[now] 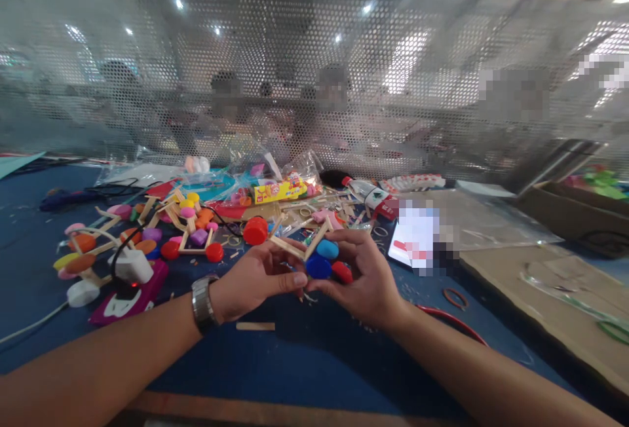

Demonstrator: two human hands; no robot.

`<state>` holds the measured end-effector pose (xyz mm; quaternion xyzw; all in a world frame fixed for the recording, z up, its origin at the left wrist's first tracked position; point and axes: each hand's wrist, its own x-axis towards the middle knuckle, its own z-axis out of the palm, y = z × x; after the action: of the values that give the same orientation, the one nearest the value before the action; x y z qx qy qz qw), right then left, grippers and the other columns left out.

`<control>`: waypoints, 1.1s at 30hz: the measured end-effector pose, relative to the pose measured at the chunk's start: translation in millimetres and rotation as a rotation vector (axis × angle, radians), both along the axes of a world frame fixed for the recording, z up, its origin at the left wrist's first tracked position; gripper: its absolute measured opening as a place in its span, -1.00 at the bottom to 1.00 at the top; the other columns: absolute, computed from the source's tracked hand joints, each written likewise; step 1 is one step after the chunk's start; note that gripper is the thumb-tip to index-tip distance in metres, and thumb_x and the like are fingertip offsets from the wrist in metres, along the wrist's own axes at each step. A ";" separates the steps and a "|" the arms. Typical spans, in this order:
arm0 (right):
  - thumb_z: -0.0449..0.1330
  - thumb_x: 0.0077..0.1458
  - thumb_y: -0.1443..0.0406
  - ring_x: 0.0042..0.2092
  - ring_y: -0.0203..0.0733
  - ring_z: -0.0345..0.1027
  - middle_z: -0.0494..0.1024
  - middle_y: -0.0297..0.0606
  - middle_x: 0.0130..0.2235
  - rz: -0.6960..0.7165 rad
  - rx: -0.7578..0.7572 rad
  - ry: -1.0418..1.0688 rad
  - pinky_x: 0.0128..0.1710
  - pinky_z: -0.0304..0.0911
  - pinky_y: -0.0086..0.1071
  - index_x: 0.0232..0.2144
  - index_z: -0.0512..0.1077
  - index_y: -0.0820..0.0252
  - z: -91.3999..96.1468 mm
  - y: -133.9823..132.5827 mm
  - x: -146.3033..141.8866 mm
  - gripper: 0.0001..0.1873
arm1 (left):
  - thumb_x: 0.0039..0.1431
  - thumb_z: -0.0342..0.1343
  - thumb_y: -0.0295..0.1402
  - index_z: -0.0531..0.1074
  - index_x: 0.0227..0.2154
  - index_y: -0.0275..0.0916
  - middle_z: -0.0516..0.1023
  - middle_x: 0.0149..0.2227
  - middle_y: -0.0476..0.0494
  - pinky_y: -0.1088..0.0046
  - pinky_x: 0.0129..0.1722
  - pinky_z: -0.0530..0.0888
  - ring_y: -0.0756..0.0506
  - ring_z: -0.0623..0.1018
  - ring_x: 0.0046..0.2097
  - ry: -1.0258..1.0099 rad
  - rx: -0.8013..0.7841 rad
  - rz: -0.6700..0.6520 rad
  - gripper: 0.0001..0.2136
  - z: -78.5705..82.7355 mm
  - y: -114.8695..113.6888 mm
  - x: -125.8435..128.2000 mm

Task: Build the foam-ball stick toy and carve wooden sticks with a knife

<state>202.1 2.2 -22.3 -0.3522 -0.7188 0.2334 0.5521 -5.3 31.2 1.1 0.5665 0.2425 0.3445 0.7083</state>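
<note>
A small toy of pale craft sticks [287,247] is held between my hands, above the near middle of the blue table. A dark blue cap [318,267], a lighter blue round piece [327,249] and a red piece [343,273] sit at its right end. My left hand [253,279], with a watch on its wrist, pinches the toy from the left, thumb in front. My right hand [371,279] curls round the coloured pieces. Beyond my left fingers shows a red cap [255,230]; whether it is joined to the toy I cannot tell.
Similar stick-and-cap pieces [196,238] lie at left, near a purple power strip [130,296] with a white plug. A glue bottle [368,194] and lit phone [413,237] lie beyond my right hand. A loose stick [255,326] lies in front. Cardboard [521,289] covers the right.
</note>
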 end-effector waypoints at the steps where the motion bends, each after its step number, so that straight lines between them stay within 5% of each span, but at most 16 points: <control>1: 0.50 0.03 -0.03 -0.30 -0.11 0.63 0.69 -0.23 -0.24 -0.002 -0.001 -0.011 -0.31 0.51 -0.29 0.00 0.26 0.02 0.0 0.1 0.1 -0.33 | -0.10 0.55 -0.13 0.50 -0.17 -0.22 0.59 -0.33 0.02 0.43 -0.26 0.58 -0.02 0.61 -0.32 -0.002 -0.003 0.008 -0.50 0.5 0.2 0.1; 10: 0.40 0.18 0.16 -0.27 -0.18 0.55 0.57 -0.30 -0.19 -0.059 0.024 0.029 -0.26 0.51 -0.29 0.07 0.19 0.01 3.4 6.1 6.7 -0.44 | -0.05 0.51 -0.09 0.42 -0.30 -0.25 0.52 -0.33 0.02 0.50 -0.37 0.53 0.02 0.56 -0.39 0.069 0.169 0.267 -0.55 2.0 5.3 -4.6; 17: 0.26 0.27 0.23 -0.24 -0.22 0.51 0.52 -0.27 -0.11 -0.056 -0.041 0.041 -0.21 0.49 -0.29 0.11 0.15 0.00 3.5 11.5 7.7 -0.54 | 0.04 0.45 -0.24 0.32 0.05 -0.11 0.49 -0.26 0.03 0.52 -0.37 0.53 0.02 0.53 -0.35 0.003 0.337 0.417 -0.44 -1.5 5.6 -7.0; 21: 0.27 0.25 0.22 -0.16 -0.16 0.51 0.50 -0.14 0.01 -0.036 -0.027 -0.076 -0.17 0.50 -0.25 0.14 0.21 0.02 0.4 11.5 10.1 -0.52 | 0.08 0.43 -0.26 0.38 0.04 -0.15 0.50 -0.24 -0.01 0.45 -0.21 0.55 -0.03 0.54 -0.24 0.137 0.561 0.508 -0.50 1.1 6.7 -11.5; 28: 0.25 0.31 0.20 -0.15 -0.12 0.54 0.52 -0.11 0.02 0.050 -0.010 -0.127 -0.11 0.51 -0.20 0.18 0.26 -0.02 -1.2 8.9 11.3 -0.55 | 0.11 0.40 -0.24 0.54 -0.25 -0.19 0.65 -0.26 -0.06 0.40 -0.19 0.54 -0.08 0.60 -0.24 0.358 0.721 0.463 -0.78 5.9 6.9 -14.5; 33: 0.28 0.29 0.08 -0.13 -0.12 0.53 0.51 -0.17 -0.02 0.297 -0.189 0.081 -0.13 0.52 -0.21 0.27 0.16 -0.08 5.8 6.6 10.0 -0.40 | 0.17 0.37 -0.24 0.55 -0.36 -0.19 0.68 -0.31 -0.06 0.40 -0.20 0.54 -0.08 0.62 -0.26 0.362 0.776 0.440 -0.84 5.6 8.1 -14.2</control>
<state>212.1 8.8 -16.6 -0.2828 -0.7151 0.3926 0.5045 -19.5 39.3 6.7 0.7752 0.3297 0.4470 0.3011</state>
